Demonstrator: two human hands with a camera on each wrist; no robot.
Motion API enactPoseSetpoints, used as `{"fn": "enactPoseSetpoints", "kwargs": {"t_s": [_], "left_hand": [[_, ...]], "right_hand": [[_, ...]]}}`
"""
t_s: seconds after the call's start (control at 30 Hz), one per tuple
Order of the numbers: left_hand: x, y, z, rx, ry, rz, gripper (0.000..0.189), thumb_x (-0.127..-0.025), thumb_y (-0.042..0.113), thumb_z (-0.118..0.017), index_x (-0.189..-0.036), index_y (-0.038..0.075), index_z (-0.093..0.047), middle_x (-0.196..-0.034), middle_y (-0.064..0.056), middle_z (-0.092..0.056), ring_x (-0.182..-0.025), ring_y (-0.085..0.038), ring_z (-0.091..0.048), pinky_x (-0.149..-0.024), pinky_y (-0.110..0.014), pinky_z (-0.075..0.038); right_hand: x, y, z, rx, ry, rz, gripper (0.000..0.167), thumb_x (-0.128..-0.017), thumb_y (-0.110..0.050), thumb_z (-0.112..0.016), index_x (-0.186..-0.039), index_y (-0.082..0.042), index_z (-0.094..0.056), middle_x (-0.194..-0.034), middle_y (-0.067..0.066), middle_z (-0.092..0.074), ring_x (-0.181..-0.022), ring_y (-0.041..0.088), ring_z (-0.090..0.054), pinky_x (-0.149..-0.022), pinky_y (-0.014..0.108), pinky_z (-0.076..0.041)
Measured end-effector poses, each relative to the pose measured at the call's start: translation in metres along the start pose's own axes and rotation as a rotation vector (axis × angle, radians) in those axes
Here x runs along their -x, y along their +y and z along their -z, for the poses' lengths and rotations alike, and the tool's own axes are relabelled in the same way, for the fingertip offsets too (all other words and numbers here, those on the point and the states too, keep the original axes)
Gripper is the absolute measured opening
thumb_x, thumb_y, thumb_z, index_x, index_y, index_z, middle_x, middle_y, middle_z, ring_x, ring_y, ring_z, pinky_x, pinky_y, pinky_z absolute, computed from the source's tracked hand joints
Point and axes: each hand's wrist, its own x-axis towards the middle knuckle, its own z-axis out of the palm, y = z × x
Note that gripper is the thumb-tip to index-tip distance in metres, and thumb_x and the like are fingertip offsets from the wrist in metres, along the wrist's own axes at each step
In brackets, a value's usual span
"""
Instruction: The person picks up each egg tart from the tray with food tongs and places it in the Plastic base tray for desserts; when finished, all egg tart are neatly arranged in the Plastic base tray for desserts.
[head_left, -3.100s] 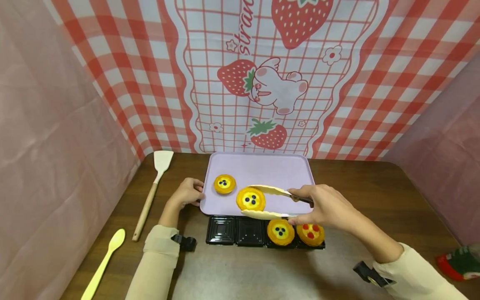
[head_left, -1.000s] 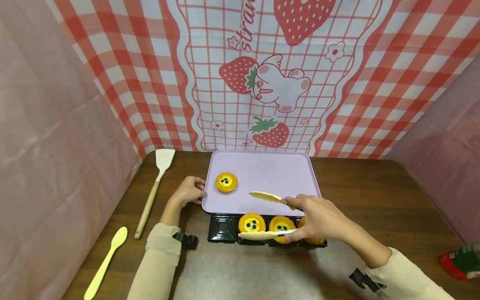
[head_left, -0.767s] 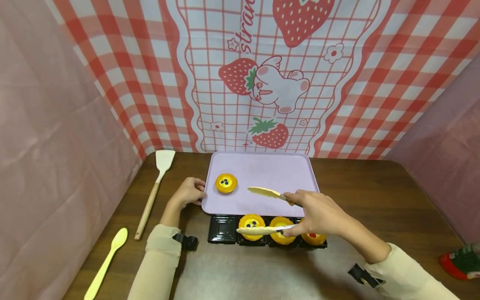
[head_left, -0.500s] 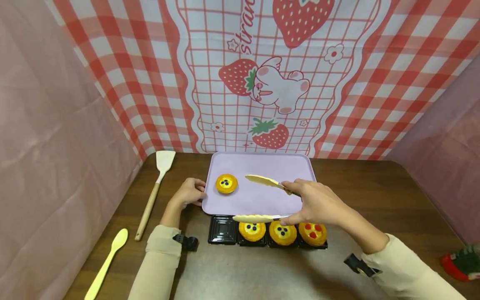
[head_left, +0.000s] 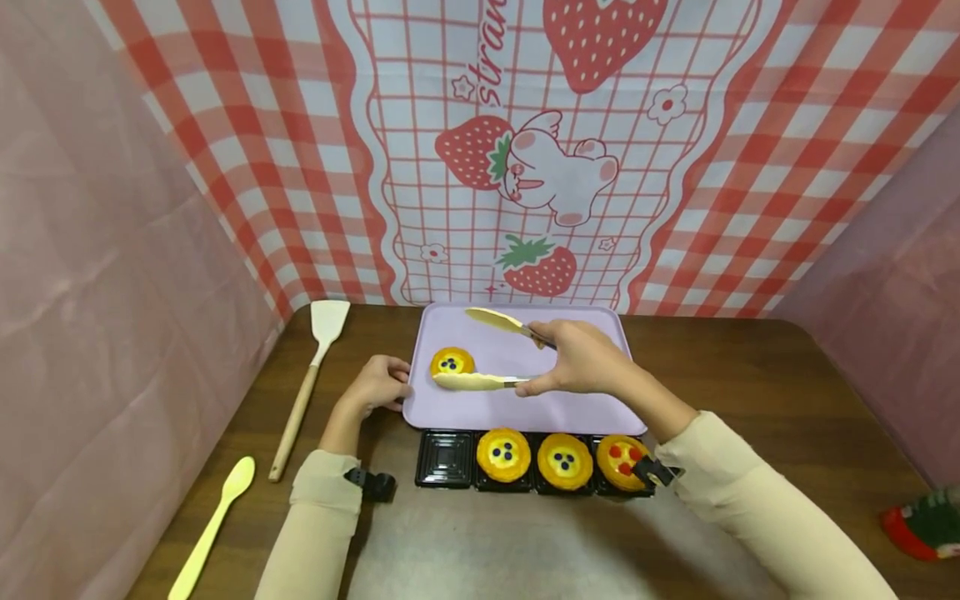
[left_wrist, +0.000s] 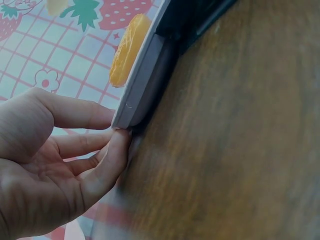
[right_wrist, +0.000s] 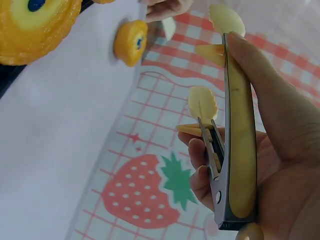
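Note:
My right hand (head_left: pixel 581 358) grips a pair of tongs (right_wrist: pixel 241 135) with pale yellow tips. Their arms are spread over the lilac tray (head_left: pixel 525 408); the lower tip (head_left: pixel 472 382) overlaps the front of a blueberry egg tart (head_left: pixel 452 362) at the tray's left. Nothing sits between the tips. At the tray's left edge, my left hand (head_left: pixel 375 383) pinches the rim (left_wrist: pixel 122 117) between thumb and fingers. In front of the tray, a black box (head_left: pixel 444 458) of square compartments holds two blueberry tarts, one (head_left: pixel 504 455) beside the other (head_left: pixel 565 462), and a red-topped tart (head_left: pixel 618 460) partly behind my wrist strap.
On the left lie a white spatula (head_left: pixel 303 392) with a wooden handle and a yellow spoon (head_left: pixel 217 517). A red and green object (head_left: pixel 922 525) stands at the right edge. A strawberry-print checked cloth (head_left: pixel 525 167) hangs behind the tray.
The tongs carried a blueberry tart from the tray into the box's second compartment and let it go. My right hand then moved back and left over the tray. The left hand stayed put.

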Motion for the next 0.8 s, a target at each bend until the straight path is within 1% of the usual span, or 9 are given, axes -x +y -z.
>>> {"fn": "enactPoseSetpoints", "kwargs": {"t_s": [0.07,0.2,0.33,0.5,0.57,0.7,0.8], "left_hand": [[0.000,0.000,0.001,0.011,0.000,-0.001,0.043,-0.077,-0.010,-0.066,-0.119,-0.015,-0.057,-0.093,-0.016,-0.053,-0.072,-0.021,-0.058,-0.056,-0.035,-0.061],[-0.001,-0.001,0.001,0.024,-0.002,-0.010,0.044,-0.077,-0.010,-0.065,-0.119,-0.016,-0.056,-0.093,-0.016,-0.053,-0.071,-0.021,-0.058,-0.056,-0.035,-0.061],[-0.001,-0.003,0.000,0.023,0.001,-0.005,0.044,-0.077,-0.010,-0.065,-0.119,-0.016,-0.056,-0.093,-0.016,-0.053,-0.072,-0.021,-0.058,-0.057,-0.034,-0.061],[-0.001,-0.002,0.001,0.023,0.004,0.003,0.044,-0.077,-0.010,-0.065,-0.120,-0.016,-0.056,-0.094,-0.017,-0.053,-0.073,-0.022,-0.058,-0.057,-0.035,-0.061],[-0.002,-0.002,0.001,0.026,0.005,0.004,0.043,-0.077,-0.010,-0.066,-0.119,-0.015,-0.056,-0.093,-0.017,-0.053,-0.073,-0.022,-0.058,-0.057,-0.035,-0.061],[-0.003,-0.002,0.001,0.027,-0.004,0.001,0.043,-0.078,-0.009,-0.066,-0.119,-0.016,-0.055,-0.094,-0.017,-0.053,-0.073,-0.022,-0.059,-0.057,-0.035,-0.061],[-0.004,-0.003,0.000,0.027,-0.010,0.014,0.044,-0.078,-0.010,-0.066,-0.120,-0.015,-0.055,-0.094,-0.017,-0.053,-0.073,-0.021,-0.059,-0.058,-0.035,-0.061]], "right_hand": [[-0.010,0.001,-0.008,0.008,-0.017,-0.018,0.095,-0.064,-0.062,-0.085,-0.134,-0.002,-0.061,-0.110,0.007,-0.069,-0.088,0.021,-0.062,-0.072,0.037,-0.054],[-0.026,0.006,-0.025,0.008,-0.041,-0.063,0.095,-0.063,-0.060,-0.086,-0.136,-0.004,-0.060,-0.109,0.007,-0.070,-0.085,0.021,-0.061,-0.068,0.036,-0.054],[-0.036,0.012,-0.041,-0.013,-0.071,-0.119,0.094,-0.063,-0.060,-0.086,-0.136,-0.006,-0.060,-0.112,0.009,-0.070,-0.080,0.019,-0.059,-0.064,0.033,-0.052],[-0.046,0.015,-0.053,-0.022,-0.097,-0.178,0.093,-0.063,-0.058,-0.087,-0.136,-0.007,-0.060,-0.121,0.012,-0.068,-0.089,0.021,-0.064,-0.071,0.035,-0.056],[-0.048,0.016,-0.056,-0.020,-0.104,-0.184,0.091,-0.063,-0.057,-0.088,-0.135,-0.008,-0.061,-0.121,0.011,-0.068,-0.088,0.019,-0.063,-0.071,0.034,-0.056],[-0.049,0.016,-0.060,-0.023,-0.118,-0.182,0.088,-0.063,-0.056,-0.088,-0.133,-0.009,-0.063,-0.103,0.008,-0.072,-0.073,0.016,-0.054,-0.061,0.029,-0.048],[-0.047,0.014,-0.062,-0.025,-0.132,-0.183,0.084,-0.064,-0.055,-0.088,-0.132,-0.009,-0.064,-0.100,0.006,-0.071,-0.069,0.016,-0.050,-0.057,0.028,-0.042]]}}
